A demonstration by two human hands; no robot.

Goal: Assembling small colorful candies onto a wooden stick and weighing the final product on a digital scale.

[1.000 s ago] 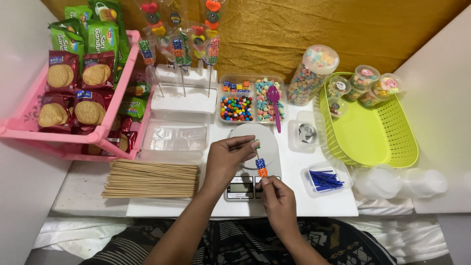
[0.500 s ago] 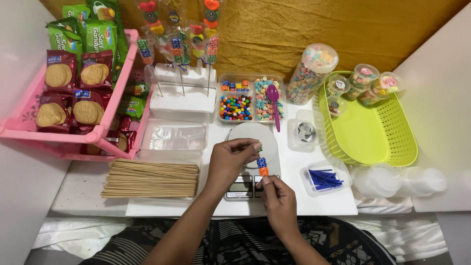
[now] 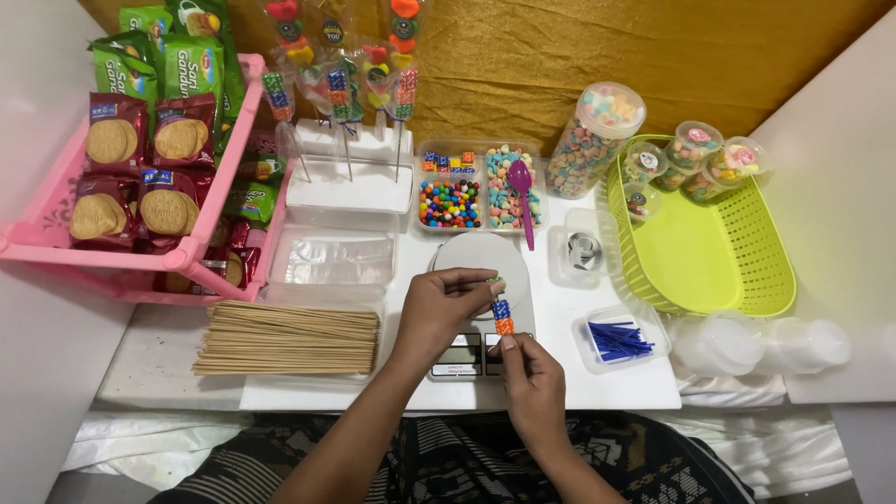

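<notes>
Little has shifted since the earlier frames: both hands stay over the scale, the left hand (image 3: 446, 308) lying a touch flatter across the round pan than a second ago. Nearest, patterned dark fabric on the lap is cut off by the bottom edge, and both forearms run out of view there. The right hand (image 3: 532, 378) pinches the lower end of a candy skewer (image 3: 502, 315), its stick hidden under the fingers; the left hand's fingertips close narrowly on the upper end, so only small blue and orange cube-shaped sweets show between them. Under the hands sits a small kitchen scale (image 3: 481, 280), its display partly covered and too small to read. To the left lies a flat bundle of pale wooden skewers (image 3: 287, 338); to the right a clear tub of blue twist ties (image 3: 614, 340). Beyond the bundle a shallow clear tray of glossy plastic sleeves (image 3: 334, 259) is hard to make out. Farther on stand a clear compartment box of round and pastel candies (image 3: 478, 191) with a purple spoon (image 3: 523, 191) across it, a white foam stand (image 3: 347, 177) bearing finished wrapped skewers, a tall clear jar of pastel sweets (image 3: 594, 140), and a lime mesh plastic basket (image 3: 709, 247) with small lidded cups. At far left, a pink rack (image 3: 56, 245) of biscuit packets is cut off.
</notes>
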